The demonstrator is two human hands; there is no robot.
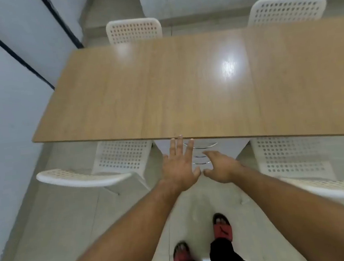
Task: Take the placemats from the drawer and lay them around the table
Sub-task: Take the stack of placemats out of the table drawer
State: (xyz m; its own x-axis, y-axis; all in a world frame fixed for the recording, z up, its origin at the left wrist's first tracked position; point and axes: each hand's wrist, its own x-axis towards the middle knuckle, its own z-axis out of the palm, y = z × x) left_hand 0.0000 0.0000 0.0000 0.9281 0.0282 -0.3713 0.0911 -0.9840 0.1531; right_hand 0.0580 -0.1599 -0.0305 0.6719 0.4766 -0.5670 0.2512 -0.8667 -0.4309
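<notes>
Two hands, left hand [179, 170] and right hand [220, 167], fingers apart, drawer handles [205, 146] between them.

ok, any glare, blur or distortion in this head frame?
Head view: two glare patches on the table, the brighter one right of centre; wide-angle stretch toward the borders; soft overall, with blur worst on the near left chair and the feet.
</notes>
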